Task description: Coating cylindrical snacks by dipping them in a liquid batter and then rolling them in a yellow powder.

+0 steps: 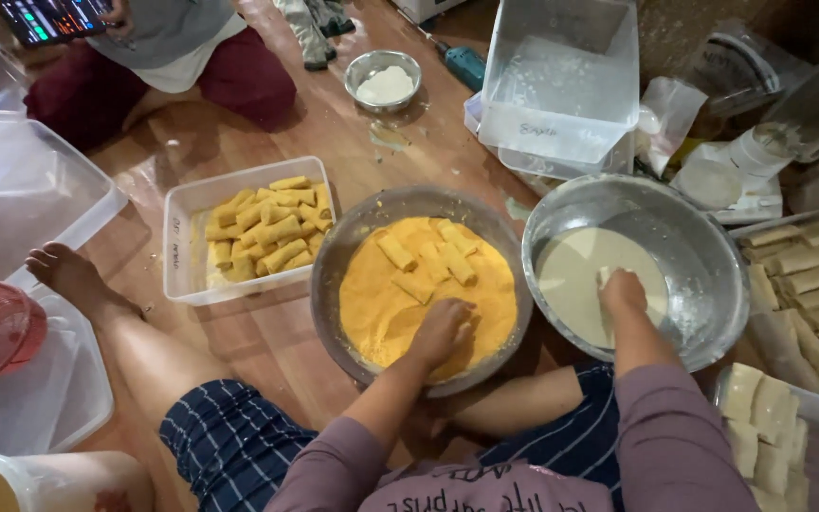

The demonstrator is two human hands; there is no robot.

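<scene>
**Two hands in two bowls**

Pressing down into orange-yellow crumbs, the left hand (441,329) sits with its fingers curled under at the near edge of the crumb bowl (334,275). Whether those fingers close on a roll or only on crumbs cannot be told, since the knuckles hide what lies beneath. Just beyond the hand, several crumb-coated rolls (428,261) lie scattered on the crumbs, apart from the fingers.

Off to the right of that hand, the right hand (624,291) dips into the metal batter bowl (703,237), which touches the crumb bowl at the rim. Its fingers are closed narrowly on a pale roll (605,278) that pokes out at the fingertips, right at the edge of the creamy batter (575,275).

Farther right of the right hand, a tray of uncoated pale rolls (812,275) lies just beside the batter bowl. Left of the left hand, beyond the crumb bowl, a white plastic tub (182,242) holds a heap of finished coated rolls (267,232). Well beyond both hands stand a small metal bowl of white flour (384,85) and a clear plastic box (561,95). Across the wooden floor another person sits, holding a phone (49,19).
</scene>
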